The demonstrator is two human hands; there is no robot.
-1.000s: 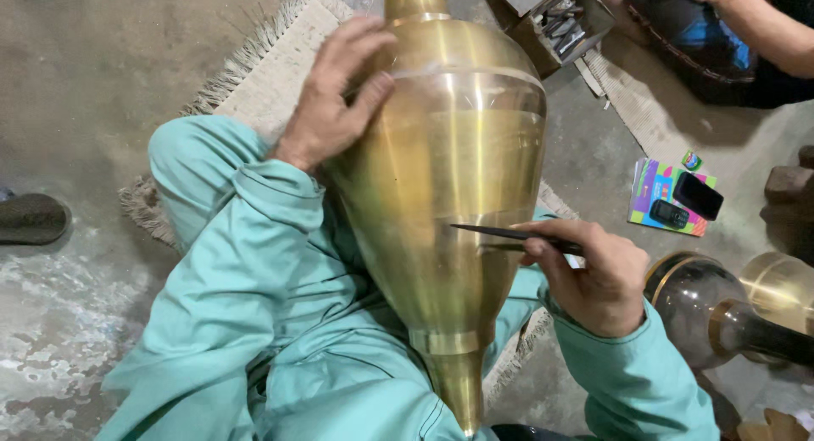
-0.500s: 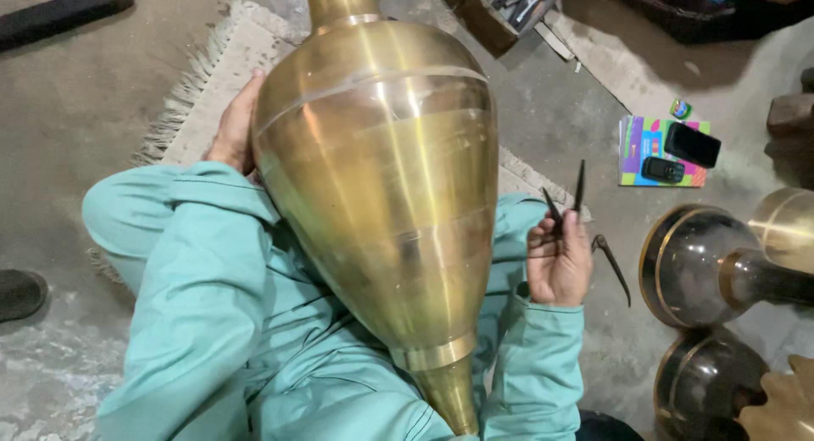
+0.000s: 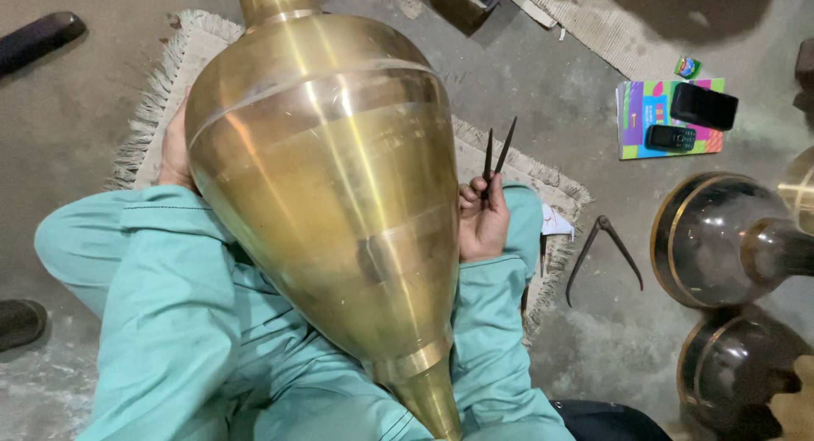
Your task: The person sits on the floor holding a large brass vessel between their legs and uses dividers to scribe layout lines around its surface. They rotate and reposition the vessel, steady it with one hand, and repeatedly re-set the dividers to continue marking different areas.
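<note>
Vase (image 3: 326, 195) sits across my lap, centre frame. Left hand (image 3: 175, 153) at 9 o'clock braces its side; grip hidden, can't tell. Right hand (image 3: 482, 220) at 3 o'clock clenches dividers (image 3: 496, 157), points up. Looks like marking step; next, points onto brass.

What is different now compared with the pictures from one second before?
The right hand lifted the divider off the brass vessel and now holds it beside the vessel, points up. The left hand slid from the front of the vessel to its far side, mostly hidden. The vessel remains across the lap; the caliper lies on the floor.
</note>
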